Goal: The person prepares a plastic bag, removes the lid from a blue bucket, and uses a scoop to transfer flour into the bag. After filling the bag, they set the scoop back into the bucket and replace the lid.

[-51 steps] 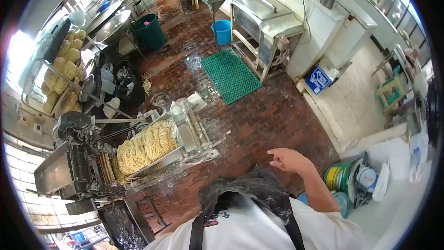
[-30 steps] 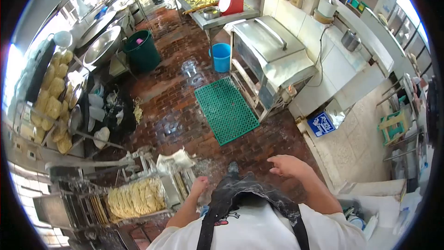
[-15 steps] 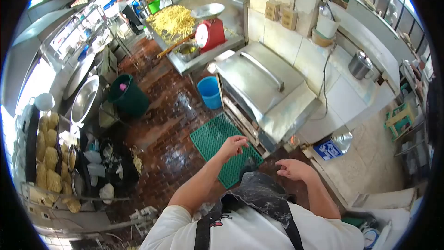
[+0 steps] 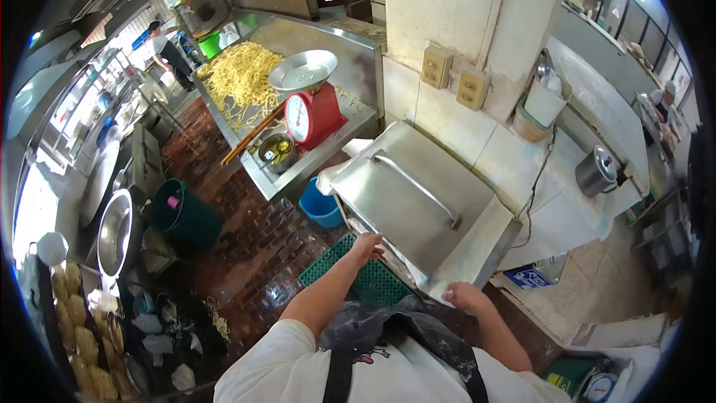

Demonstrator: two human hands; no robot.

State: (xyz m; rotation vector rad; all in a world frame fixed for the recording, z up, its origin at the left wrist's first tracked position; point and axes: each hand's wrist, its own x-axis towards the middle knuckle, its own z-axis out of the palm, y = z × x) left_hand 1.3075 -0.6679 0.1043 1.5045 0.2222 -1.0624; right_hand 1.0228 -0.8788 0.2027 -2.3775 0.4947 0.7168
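Note:
A wide steel chest with a hinged-looking lid point(image 4: 418, 194) and a curved bar handle point(image 4: 419, 190) stands in front of me. My left hand point(image 4: 365, 249) reaches to its front edge, fingers loosely bent and apart, nothing visible in them. Near the chest's front right corner is my right hand point(image 4: 467, 297), its fingers partly curled and apart, overlapping the whitish edge there. Below my left arm a green perforated mat point(image 4: 377, 283) lies on the floor. My dark, flour-dusted apron point(image 4: 395, 328) hangs beneath both hands.
Left of the chest stands a blue bucket point(image 4: 321, 209). A steel table point(image 4: 350, 45) bears yellow noodles point(image 4: 242, 75), a red scale point(image 4: 317, 116) and a metal bowl point(image 4: 277, 153). A dark green bin point(image 4: 190, 216) stands on wet brick flooring. Another person point(image 4: 168, 56) is far back left.
My view has moved closer to the steel chest. Both hands have come up to its front edge, the left near the middle and the right at the corner.

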